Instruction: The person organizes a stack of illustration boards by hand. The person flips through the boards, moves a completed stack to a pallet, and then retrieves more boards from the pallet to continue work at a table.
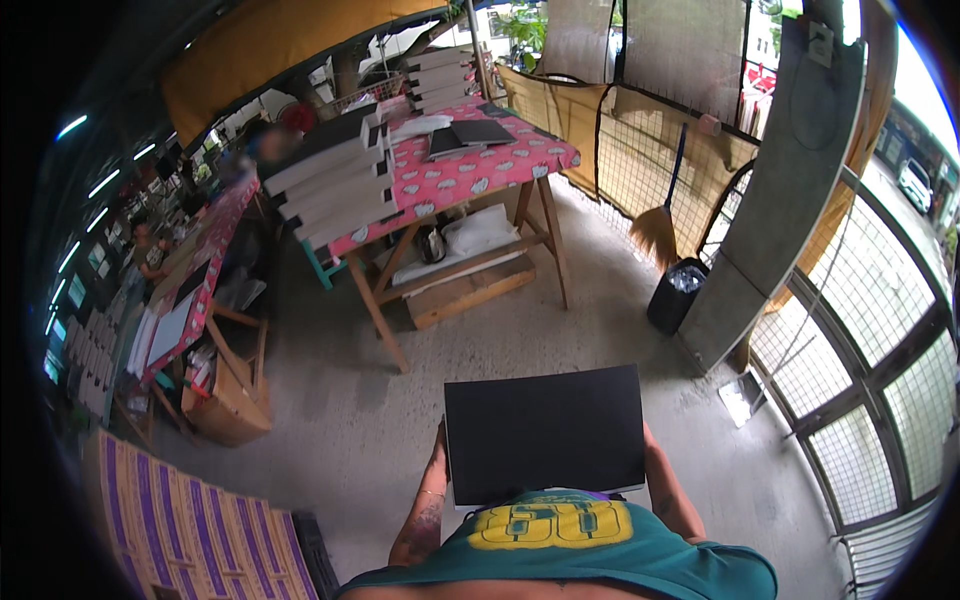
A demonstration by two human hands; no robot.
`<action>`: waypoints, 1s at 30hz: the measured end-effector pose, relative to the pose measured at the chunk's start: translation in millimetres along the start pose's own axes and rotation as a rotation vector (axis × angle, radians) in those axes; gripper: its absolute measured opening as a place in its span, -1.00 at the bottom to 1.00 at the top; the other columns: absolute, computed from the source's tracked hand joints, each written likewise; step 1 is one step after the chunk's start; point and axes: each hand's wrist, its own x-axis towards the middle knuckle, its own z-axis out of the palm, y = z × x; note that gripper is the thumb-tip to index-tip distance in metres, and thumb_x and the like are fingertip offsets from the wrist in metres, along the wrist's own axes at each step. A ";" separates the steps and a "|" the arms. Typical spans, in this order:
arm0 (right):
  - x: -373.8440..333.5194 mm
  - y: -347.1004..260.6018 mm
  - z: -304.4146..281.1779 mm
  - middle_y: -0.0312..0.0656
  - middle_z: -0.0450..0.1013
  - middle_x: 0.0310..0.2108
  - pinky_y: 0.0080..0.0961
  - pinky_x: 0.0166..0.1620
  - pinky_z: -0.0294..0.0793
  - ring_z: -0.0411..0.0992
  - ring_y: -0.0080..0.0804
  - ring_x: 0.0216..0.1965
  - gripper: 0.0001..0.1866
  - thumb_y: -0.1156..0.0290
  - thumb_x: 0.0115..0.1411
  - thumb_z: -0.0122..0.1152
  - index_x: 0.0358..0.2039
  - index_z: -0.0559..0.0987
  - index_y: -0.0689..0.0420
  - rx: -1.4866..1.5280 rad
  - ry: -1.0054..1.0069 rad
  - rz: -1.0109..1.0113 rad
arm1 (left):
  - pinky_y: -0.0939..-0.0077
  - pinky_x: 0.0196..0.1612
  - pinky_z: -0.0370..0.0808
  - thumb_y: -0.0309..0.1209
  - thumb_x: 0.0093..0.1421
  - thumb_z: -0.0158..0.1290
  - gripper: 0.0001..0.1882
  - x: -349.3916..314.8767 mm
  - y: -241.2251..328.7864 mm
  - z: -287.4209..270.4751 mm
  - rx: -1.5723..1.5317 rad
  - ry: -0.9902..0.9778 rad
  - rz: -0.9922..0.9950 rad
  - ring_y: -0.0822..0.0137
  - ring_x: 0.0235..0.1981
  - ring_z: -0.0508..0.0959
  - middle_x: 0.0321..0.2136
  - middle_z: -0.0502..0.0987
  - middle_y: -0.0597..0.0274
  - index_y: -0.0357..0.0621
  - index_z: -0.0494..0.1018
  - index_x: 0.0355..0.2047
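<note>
The black panel is positioned in front of the wearer's torso, level with the waist and above the concrete floor. The left hand and right hand hold it at opposite side edges (the fingers are largely hidden by the panel). Ahead, the bench, covered in pink patterned cloth, supports a black-topped stack at its near left corner. A broom stands beside the black bin, right of the bench.
</note>
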 end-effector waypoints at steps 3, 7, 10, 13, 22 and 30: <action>85.7 -32.9 -10.5 -0.20 0.47 0.07 -0.47 0.08 0.44 0.38 -0.50 0.04 -0.51 0.25 0.33 0.11 0.18 0.45 0.28 -0.081 0.056 -0.045 | 0.46 0.09 0.45 0.27 0.38 -0.33 -0.19 92.2 47.0 17.2 0.015 0.033 -0.014 0.37 0.05 0.48 0.10 0.49 0.28 -0.18 0.33 0.26; 183.0 -58.2 -67.7 -0.07 0.42 0.14 -0.38 0.15 0.41 0.37 -0.37 0.13 -0.31 -0.11 0.38 -0.06 0.26 0.37 0.22 0.298 0.103 0.057 | 0.46 0.09 0.45 0.28 0.37 -0.32 -0.18 229.7 107.3 74.5 0.013 -0.019 -0.055 0.36 0.05 0.49 0.10 0.49 0.28 -0.18 0.33 0.26; 251.4 -98.9 -98.2 -0.04 0.36 0.21 -0.31 0.19 0.40 0.35 -0.27 0.18 -0.08 -0.38 0.31 -0.26 0.32 0.30 0.21 0.560 0.047 0.254 | 0.45 0.11 0.43 0.30 0.35 -0.29 -0.17 294.3 141.3 102.6 -0.022 -0.049 -0.057 0.34 0.06 0.48 0.12 0.48 0.25 -0.17 0.33 0.26; 334.2 -132.7 -119.2 -0.02 0.31 0.25 -0.27 0.20 0.39 0.34 -0.20 0.19 0.05 -0.52 0.24 -0.39 0.33 0.26 0.22 0.667 0.047 0.304 | 0.42 0.14 0.40 0.32 0.28 -0.15 -0.15 371.1 159.3 115.9 -0.023 -0.036 -0.026 0.31 0.08 0.48 0.13 0.47 0.20 -0.15 0.34 0.26; 643.5 -192.4 -287.2 0.02 0.32 0.24 -0.30 0.23 0.34 0.35 -0.15 0.17 0.16 -0.62 0.14 -0.39 0.34 0.25 0.23 0.519 -0.061 0.288 | 0.38 0.09 0.44 -0.01 0.12 0.20 -0.29 603.7 220.6 260.7 0.076 0.115 -0.021 0.27 0.01 0.51 -0.03 0.53 0.16 -0.20 0.39 0.17; 830.6 -309.3 -390.8 -0.15 0.30 0.26 -0.37 0.21 0.35 0.34 -0.28 0.19 -0.17 -0.20 0.29 0.06 0.38 0.22 0.12 0.461 -0.056 0.185 | 0.51 -0.20 0.60 -0.02 0.20 0.09 -0.43 752.7 320.7 367.9 -0.047 0.178 0.072 0.32 -0.30 0.64 -0.24 0.62 0.16 -0.27 0.49 -0.01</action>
